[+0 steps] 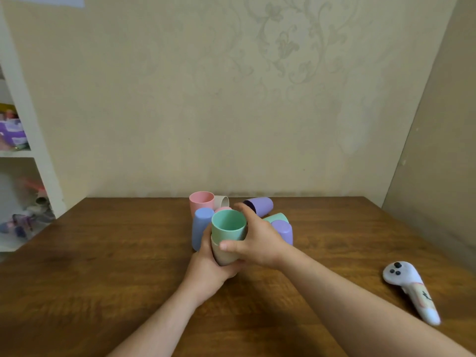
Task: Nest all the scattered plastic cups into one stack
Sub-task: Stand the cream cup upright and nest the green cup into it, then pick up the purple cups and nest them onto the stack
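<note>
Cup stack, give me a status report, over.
Left hand holds beige cup; right hand seats green cup into it. Blue cup, pink cup, purple cups still loose. Nothing blocking.

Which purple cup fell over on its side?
The purple cup at the back, behind the right hand, lies on its side with its dark opening facing left. The other purple cup, nearer, stands upside down.

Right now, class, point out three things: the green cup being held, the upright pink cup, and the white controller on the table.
green cup (228, 228): head view, on its outer wall just below the rim.
pink cup (201, 205): head view, on its front wall.
white controller (401, 275): head view, on its rounded head.
</note>
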The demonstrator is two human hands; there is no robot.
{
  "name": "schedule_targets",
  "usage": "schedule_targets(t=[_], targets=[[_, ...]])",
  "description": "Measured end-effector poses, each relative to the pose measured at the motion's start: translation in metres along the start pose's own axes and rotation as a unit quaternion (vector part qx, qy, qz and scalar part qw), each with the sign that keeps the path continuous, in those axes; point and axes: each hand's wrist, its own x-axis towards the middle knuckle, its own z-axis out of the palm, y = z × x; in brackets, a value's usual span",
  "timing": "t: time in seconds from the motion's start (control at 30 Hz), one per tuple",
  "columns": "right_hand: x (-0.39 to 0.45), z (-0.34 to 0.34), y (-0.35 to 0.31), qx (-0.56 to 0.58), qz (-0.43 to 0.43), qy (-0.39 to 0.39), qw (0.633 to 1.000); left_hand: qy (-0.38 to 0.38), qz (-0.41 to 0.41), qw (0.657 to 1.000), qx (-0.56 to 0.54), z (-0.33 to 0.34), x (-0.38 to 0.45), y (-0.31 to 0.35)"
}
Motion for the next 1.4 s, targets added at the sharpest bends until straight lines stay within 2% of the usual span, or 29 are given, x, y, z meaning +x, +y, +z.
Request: schedule_targets(t=[0.07,0.13,0.17,0.23,0.27,0.33,0.53,0.7,0.83,1.27,1.4], targets=[[-0.001,-0.021,0.001,-0.044,-0.032,-0.006,0.998,0.005,0.002,1.0,0.009,0.0,-0.001,0.001],[0.0,-0.043,0.011,-0.129,-0.047,0.058,0.989,0.008,0.009,1.0,0.021,0.0,-0.001,0.002],[0.001,-0.051,0.018,-0.21,-0.038,0.075,0.974,0.007,0.009,1.0,0.022,0.0,-0.001,0.002],[-0.004,-0.06,0.034,-0.378,0.014,0.028,0.925,0.002,0.008,1.0,0.024,0.0,-0.001,0.002],[-0.007,-0.06,0.042,-0.417,0.04,-0.012,0.908,0.001,0.008,1.0,0.025,0.0,-0.001,0.002],[-0.015,-0.058,0.057,-0.404,0.076,-0.05,0.91,0.002,0.006,1.0,0.027,0.0,-0.001,0.003],[-0.029,-0.049,0.082,-0.255,0.047,0.06,0.964,0.001,-0.002,0.999,0.032,0.0,-0.002,0.003],[-0.037,-0.046,0.091,-0.144,0.078,0.107,0.981,0.0,-0.006,0.999,0.035,-0.001,-0.002,0.004],[-0.045,-0.04,0.107,-0.148,0.113,0.088,0.979,0.003,-0.003,0.999,0.038,-0.001,-0.002,0.005],[-0.011,-0.034,0.108,-0.202,0.114,0.045,0.972,0.003,-0.01,0.999,0.052,0.0,-0.001,0.005],[-0.001,-0.037,0.11,-0.187,0.122,0.033,0.974,-0.001,0.0,0.999,0.051,0.001,0.0,0.004]])
